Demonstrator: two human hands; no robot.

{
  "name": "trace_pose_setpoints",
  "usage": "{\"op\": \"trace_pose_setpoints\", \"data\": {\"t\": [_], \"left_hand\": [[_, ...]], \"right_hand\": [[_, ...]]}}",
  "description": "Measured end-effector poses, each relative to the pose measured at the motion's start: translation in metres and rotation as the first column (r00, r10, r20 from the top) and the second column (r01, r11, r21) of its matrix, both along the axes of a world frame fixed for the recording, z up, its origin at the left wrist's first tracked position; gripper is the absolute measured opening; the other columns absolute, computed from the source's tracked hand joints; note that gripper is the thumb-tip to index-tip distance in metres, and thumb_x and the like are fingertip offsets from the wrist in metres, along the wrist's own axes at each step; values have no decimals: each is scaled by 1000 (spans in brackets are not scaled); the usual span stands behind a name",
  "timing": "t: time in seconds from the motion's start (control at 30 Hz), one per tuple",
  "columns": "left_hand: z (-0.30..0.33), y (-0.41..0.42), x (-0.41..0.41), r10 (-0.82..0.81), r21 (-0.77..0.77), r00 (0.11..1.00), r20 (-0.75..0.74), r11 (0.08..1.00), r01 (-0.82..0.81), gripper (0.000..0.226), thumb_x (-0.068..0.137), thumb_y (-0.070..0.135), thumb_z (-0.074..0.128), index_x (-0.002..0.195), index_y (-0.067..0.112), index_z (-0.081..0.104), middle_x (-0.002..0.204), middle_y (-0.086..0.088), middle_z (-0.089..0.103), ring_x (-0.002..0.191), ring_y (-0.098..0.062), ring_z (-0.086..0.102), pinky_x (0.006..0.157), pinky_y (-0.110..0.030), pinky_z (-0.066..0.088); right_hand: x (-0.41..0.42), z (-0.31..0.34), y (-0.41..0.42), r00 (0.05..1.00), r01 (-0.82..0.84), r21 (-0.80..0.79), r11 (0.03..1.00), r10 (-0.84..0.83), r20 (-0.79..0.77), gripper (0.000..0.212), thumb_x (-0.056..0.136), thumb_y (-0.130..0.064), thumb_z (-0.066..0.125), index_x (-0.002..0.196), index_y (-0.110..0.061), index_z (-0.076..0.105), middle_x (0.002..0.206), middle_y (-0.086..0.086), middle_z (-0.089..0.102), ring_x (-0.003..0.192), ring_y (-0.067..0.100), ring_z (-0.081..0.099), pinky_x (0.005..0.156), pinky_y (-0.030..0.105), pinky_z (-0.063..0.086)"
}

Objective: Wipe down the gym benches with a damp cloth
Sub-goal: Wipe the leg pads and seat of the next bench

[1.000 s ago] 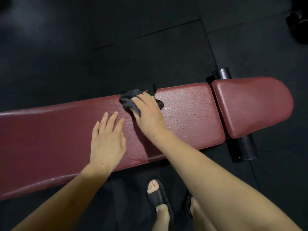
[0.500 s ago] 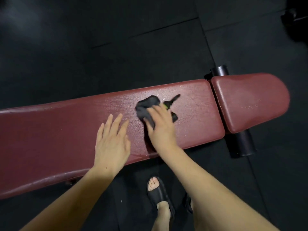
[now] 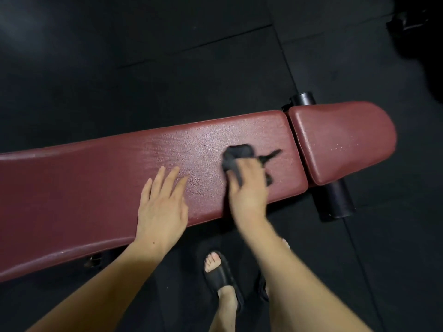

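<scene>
While a foot in a black sandal [image 3: 221, 275] stands on the dark floor [image 3: 143, 56], the left hand [image 3: 161, 207] lies flat, fingers spread, on the maroon bench [image 3: 96, 178]. Just right of it, the right hand [image 3: 248, 188] presses the dark cloth [image 3: 236, 155], fingers closed over it, near the seat pad [image 3: 342, 140].

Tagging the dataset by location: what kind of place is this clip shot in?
Most likely a gym. A long maroon padded bench with a separate seat pad, a black foam roller under it, and black rubber floor tiles with visible seams.
</scene>
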State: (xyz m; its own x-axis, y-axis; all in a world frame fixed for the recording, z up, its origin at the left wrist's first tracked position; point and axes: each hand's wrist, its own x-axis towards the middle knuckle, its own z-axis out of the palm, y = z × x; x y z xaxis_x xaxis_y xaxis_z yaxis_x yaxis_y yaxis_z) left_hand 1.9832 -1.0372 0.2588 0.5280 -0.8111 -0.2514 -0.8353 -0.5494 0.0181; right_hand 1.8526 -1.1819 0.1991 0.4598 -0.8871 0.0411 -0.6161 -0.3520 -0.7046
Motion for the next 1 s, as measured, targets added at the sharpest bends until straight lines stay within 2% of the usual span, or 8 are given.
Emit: {"op": "trace_pose_setpoints", "data": {"t": [0.1,0.2,0.37,0.47,0.63,0.77,0.9,1.0], "left_hand": [[2,10,-2,-28,26,1000,6,999,28,50,99,21,42,149,17,50,163,-3,36,156,-26,18,125,-51,21],[1,11,-7,-54,46,999,-2,998,54,51,98,22,51,149,17,51,163,-3,36,156,-26,18,125,-51,20],[-6,0,-18,-98,-6,995,-12,995,98,50,94,18,57,144,13,56,157,-6,45,152,-29,28,122,-52,27],[-5,-3,-17,-71,-58,997,-10,996,70,47,94,15,55,140,13,58,148,-7,50,145,-30,38,119,-50,31],[6,24,-7,-58,-65,998,4,996,58,47,93,14,52,140,13,57,145,-7,52,140,-31,41,118,-49,31],[14,52,-5,-4,-5,1000,-1,1000,4,47,93,15,59,140,14,57,145,-7,51,141,-31,39,117,-50,33],[18,68,-2,29,-21,1000,-10,999,-30,46,92,13,62,138,13,59,138,-6,52,134,-31,45,114,-49,37],[26,76,4,53,-42,999,-2,998,-53,44,92,13,61,137,12,61,134,-4,53,129,-29,47,111,-48,39]], "right_hand": [[5,5,40,961,-260,-19,965,261,86,33,96,-19,65,126,-6,70,133,15,65,132,37,56,118,51,40],[-34,-12,-9,933,-353,-54,934,356,58,33,97,-20,65,127,-5,71,134,15,66,133,35,58,119,48,41],[-99,-25,-81,992,121,54,991,-118,-48,25,98,-11,67,123,-9,67,122,9,67,116,32,62,107,29,42],[-76,-21,-48,971,230,36,972,-227,-76,24,98,-15,66,120,-8,67,121,11,66,116,35,62,105,38,45],[5,5,76,996,-80,-13,997,81,49,30,94,-13,67,123,-6,70,131,15,64,127,38,57,116,51,41],[-19,-8,59,951,-295,-43,955,297,81,36,96,-16,67,131,-8,70,140,14,63,137,35,54,121,48,38],[-87,-30,0,999,35,42,999,-34,-33,39,103,-29,61,132,-5,67,141,13,64,139,34,54,122,42,36],[-73,-24,13,973,222,107,969,-214,-83,37,100,-23,67,133,-5,68,142,14,62,139,34,53,121,43,37]]}}
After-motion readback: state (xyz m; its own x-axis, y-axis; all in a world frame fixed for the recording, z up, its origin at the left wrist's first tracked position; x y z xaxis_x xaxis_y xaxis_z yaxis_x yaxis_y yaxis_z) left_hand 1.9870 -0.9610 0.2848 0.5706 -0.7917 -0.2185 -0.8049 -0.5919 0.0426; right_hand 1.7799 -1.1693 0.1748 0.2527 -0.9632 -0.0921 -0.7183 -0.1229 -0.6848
